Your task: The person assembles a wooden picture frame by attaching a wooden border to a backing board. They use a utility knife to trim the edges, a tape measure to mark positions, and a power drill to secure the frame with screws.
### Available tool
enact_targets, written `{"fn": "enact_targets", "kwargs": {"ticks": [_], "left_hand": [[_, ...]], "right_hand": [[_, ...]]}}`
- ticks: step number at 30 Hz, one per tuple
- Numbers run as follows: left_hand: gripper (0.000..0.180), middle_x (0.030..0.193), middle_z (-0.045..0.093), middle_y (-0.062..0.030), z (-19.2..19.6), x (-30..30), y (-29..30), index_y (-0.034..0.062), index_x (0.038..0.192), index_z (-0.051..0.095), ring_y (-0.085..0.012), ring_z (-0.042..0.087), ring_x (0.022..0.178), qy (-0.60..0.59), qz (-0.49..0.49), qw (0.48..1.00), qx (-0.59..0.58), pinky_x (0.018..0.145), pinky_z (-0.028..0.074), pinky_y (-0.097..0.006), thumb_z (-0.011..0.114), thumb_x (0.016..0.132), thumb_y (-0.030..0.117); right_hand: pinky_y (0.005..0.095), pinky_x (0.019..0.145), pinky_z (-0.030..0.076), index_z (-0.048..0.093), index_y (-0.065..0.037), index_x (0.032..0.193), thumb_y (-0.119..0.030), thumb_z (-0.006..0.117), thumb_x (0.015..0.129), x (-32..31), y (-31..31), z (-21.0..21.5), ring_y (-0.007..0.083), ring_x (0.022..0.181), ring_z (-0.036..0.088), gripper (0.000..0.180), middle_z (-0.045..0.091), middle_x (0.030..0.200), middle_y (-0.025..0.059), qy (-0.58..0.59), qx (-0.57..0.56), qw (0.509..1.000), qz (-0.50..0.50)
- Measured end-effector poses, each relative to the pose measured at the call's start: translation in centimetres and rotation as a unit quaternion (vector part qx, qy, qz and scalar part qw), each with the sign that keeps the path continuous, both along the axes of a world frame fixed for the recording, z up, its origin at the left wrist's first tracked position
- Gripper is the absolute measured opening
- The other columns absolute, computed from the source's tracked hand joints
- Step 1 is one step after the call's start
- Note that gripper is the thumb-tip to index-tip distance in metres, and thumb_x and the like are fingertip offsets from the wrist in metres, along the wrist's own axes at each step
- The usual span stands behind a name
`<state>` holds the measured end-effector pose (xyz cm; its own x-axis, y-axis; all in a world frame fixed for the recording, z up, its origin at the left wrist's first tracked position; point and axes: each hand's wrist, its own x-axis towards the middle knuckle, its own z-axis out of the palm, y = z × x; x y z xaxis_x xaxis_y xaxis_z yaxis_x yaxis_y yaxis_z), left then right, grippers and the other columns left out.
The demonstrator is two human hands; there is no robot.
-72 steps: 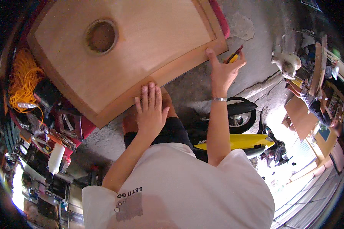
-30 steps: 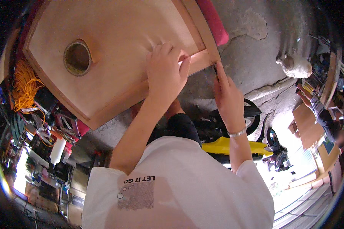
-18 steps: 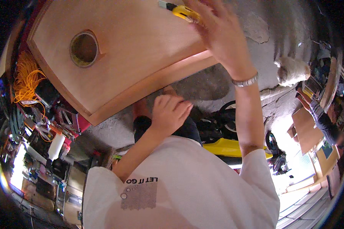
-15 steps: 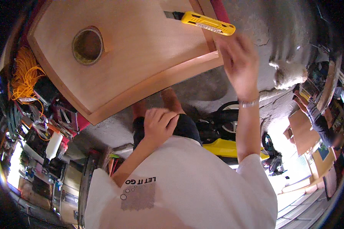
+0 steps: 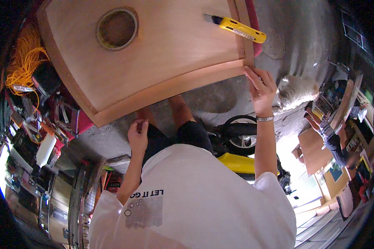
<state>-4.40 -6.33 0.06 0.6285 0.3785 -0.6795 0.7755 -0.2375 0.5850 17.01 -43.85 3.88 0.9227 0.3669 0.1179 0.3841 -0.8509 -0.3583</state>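
Cutter (image 5: 242, 31), hollow roll (image 5: 105, 40) on panel (image 5: 166, 45) | right grip (image 5: 262, 91) at corner | left grip (image 5: 138, 135) curled (closure unclear, both)

The panel (image 5: 174, 41) is pale tan with an orange-brown border (image 5: 170, 85), and the cutter (image 5: 242, 30) is yellow with black details. The shirt (image 5: 220, 195) is white with black lettering (image 5: 146, 193) and a grey, finely speckled patch (image 5: 147, 211); the shorts (image 5: 193, 137) are black, the wristband (image 5: 265, 118) silver, and the rope (image 5: 24, 66) orange.
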Motion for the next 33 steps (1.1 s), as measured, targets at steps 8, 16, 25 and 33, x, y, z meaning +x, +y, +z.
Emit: {"fn": "enact_targets", "kwargs": {"ticks": [8, 16, 25, 33], "left_hand": [[0.026, 0.090, 0.070, -0.0102, -1.4, -2.8, 2.0, -0.0026, 0.102, 0.067, -0.0168, 0.064, 0.084, -0.006, -0.029, 1.000, 0.003, 0.077, 0.050, -0.031, 0.067, 0.093, 0.022], [0.024, 0.092, 0.071, -0.0104, -1.7, -5.2, 5.3, -0.0031, 0.101, 0.066, -0.0146, 0.064, 0.083, 0.005, 0.021, 0.998, -0.052, 0.076, 0.050, -0.028, 0.067, 0.094, 0.020], [0.017, 0.092, 0.070, -0.0060, 0.0, -6.8, 10.9, 0.0015, 0.099, 0.066, -0.0115, 0.062, 0.082, -0.021, 0.049, 0.997, -0.056, 0.075, 0.049, -0.027, 0.064, 0.096, 0.018], [0.015, 0.088, 0.067, -0.0046, 1.7, -9.3, 16.4, 0.0032, 0.099, 0.066, -0.0127, 0.061, 0.083, -0.031, 0.085, 0.995, -0.031, 0.077, 0.048, -0.028, 0.064, 0.095, 0.018]], "right_hand": [[0.0352, 0.071, 0.052, 0.073, -0.013, 0.108, 0.007, 0.071, 0.073, 0.2, 1.4, 0.7, 0.0244, 0.082, 0.064, 0.041, 0.067, 0.092, 0.0052, -0.013, -0.001, 1.000, -0.014], [0.0346, 0.074, 0.052, 0.073, -0.012, 0.108, 0.007, 0.072, 0.073, -1.4, 4.6, 0.3, 0.0243, 0.084, 0.064, 0.040, 0.068, 0.093, 0.0056, -0.011, -0.010, 1.000, -0.026], [0.0405, 0.074, 0.049, 0.069, -0.010, 0.114, -0.003, 0.063, 0.066, -7.9, 21.0, 0.2, 0.0280, 0.086, 0.060, 0.049, 0.063, 0.093, 0.0059, 0.051, 0.028, 0.997, 0.059], [0.0401, 0.075, 0.047, 0.065, -0.007, 0.118, -0.010, 0.059, 0.075, -12.6, 33.3, -0.3, 0.0258, 0.088, 0.058, 0.043, 0.059, 0.098, 0.0041, 0.093, 0.051, 0.987, 0.123]]}}
